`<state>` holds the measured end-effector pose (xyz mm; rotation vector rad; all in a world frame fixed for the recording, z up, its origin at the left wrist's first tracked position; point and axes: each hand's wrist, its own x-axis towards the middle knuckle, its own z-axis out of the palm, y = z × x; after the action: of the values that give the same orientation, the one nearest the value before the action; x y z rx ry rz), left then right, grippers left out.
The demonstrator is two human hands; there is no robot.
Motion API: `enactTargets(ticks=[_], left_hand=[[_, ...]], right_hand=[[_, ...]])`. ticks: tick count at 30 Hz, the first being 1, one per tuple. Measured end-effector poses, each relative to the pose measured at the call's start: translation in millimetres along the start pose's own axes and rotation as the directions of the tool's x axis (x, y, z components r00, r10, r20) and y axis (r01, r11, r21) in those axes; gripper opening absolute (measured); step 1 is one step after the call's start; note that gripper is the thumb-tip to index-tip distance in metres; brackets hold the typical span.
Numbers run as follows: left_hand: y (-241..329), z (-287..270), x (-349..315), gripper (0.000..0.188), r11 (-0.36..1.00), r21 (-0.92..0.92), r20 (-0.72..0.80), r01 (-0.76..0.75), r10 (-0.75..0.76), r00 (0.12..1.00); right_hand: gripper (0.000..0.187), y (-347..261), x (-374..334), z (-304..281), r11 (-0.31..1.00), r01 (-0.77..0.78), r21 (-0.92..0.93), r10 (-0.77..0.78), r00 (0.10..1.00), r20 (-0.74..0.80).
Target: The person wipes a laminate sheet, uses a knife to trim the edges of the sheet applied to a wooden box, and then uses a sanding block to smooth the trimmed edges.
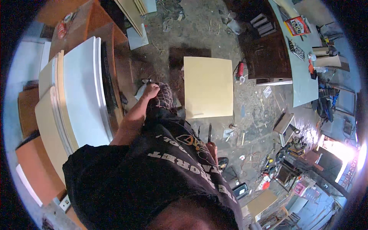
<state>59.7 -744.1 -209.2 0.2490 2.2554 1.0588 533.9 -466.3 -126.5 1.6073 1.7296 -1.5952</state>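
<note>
A big pale yellow board [209, 87] lies flat in the middle, in front of the person and low down, over the dirty floor [253, 119]. Its long sides run away from the person, and its short near edge faces the right hand [212, 147]. That hand is closed around the bottom end of 1 thin dark tool [209, 132]. The tool points at the near edge of the board and stops just short of it, so the 2 look apart. How much higher the tool is, nobody can tell from here.

The left hand [152, 91] is off to the left of the board, beside the checked cloth [164, 97] on the person's leg. Its fingers look curled. It is hard to tell if it has hold of anything. The board is to its right, with a gap between. The right hand looks a bit nearer to the board than the left.

More boards [82, 88] stand in a stack on the left. A red thing [240, 71] sits on the floor just right of the yellow board.
</note>
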Motion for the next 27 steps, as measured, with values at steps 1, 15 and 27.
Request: enactTargets(ticks=[1, 15, 27], left_hand=[[3.1, -2.6, 2.7, 0.031, 1.0, -0.004, -0.047, 0.014, -0.014, 0.999], [50.3, 44.4, 172.6, 0.047, 0.996, 0.089, 0.353, -0.007, -0.025, 0.935], [-67.8, -90.0, 354.0, 0.045, 0.943, 0.074, 0.182, 0.325, -0.333, 0.925]], right_hand=[[0.032, -1.7, -2.2, 8.1, 0.994, 0.043, -0.104, -0.041, 0.999, 0.018], [0.036, -106.6, -39.3, 48.7, 0.946, -0.323, -0.019, 0.323, 0.939, 0.118], [0.047, -526.8, 104.2, 126.8, 0.893, -0.161, -0.42, 0.195, 0.98, 0.039]])
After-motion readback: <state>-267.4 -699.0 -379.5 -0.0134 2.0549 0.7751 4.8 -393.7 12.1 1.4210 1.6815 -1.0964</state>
